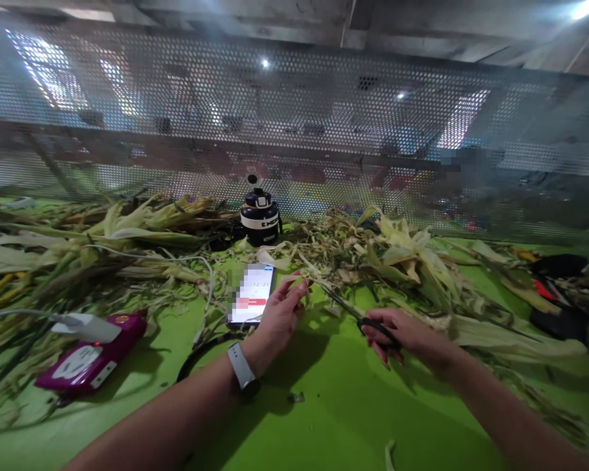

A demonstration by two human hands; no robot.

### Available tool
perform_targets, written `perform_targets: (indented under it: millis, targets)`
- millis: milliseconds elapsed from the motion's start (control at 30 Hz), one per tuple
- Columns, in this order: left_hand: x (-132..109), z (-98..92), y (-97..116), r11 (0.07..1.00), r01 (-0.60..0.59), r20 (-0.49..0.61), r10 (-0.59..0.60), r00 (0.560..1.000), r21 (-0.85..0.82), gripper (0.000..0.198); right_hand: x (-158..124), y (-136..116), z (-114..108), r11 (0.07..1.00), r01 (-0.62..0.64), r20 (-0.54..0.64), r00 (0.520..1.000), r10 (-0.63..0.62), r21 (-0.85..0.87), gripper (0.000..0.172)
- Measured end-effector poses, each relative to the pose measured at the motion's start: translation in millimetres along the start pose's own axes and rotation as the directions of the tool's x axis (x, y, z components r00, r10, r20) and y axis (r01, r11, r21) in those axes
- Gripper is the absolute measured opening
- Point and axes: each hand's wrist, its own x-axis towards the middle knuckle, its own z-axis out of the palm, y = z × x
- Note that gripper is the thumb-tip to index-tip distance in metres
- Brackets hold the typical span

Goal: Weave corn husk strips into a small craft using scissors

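My left hand [282,307], with a watch [243,369] at the wrist, is closed in a pinch on a thin strip of corn husk [302,278]. My right hand [390,333] grips the dark handles of a pair of scissors [341,301]. The blades point up and left toward the strip; whether they touch it I cannot make out. Just behind my left hand a lit phone [250,294] lies on the green table [324,405]. Beyond both hands spreads a heap of dry husks and trimmings [358,255].
A black bottle [260,219] stands at the back before a perforated metal screen [294,118]. At left, a purple power strip [95,356] holds a white charger [86,327] with a cable. More husks [152,226] pile up there. Dark items [559,320] lie far right.
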Motion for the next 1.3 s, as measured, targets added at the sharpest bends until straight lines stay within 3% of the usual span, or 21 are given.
perform_targets:
  millis: [167,500,867,1300]
  targets:
    - [-2,-0.7,-3,0.999,-0.027,0.057,0.025,0.998,0.03,0.029,8,7,2,0.998,0.014,0.039,0.999,-0.017,0.062,0.051]
    - [-6,-0.1,-7,0.986,0.127,0.14,-0.111,0.984,-0.109,0.025,15,10,10,0.984,0.07,-0.027,0.997,-0.066,0.165,0.053]
    - [-10,1.6,-4,0.977,0.168,0.15,-0.148,0.978,-0.13,0.024,12,5,9,0.993,0.067,-0.105,0.993,-0.057,0.093,0.053]
    - [-8,-0.3,-4,0.984,0.152,0.161,-0.135,0.978,-0.098,0.024,10,6,3,0.996,0.062,-0.094,0.994,-0.055,0.071,0.054]
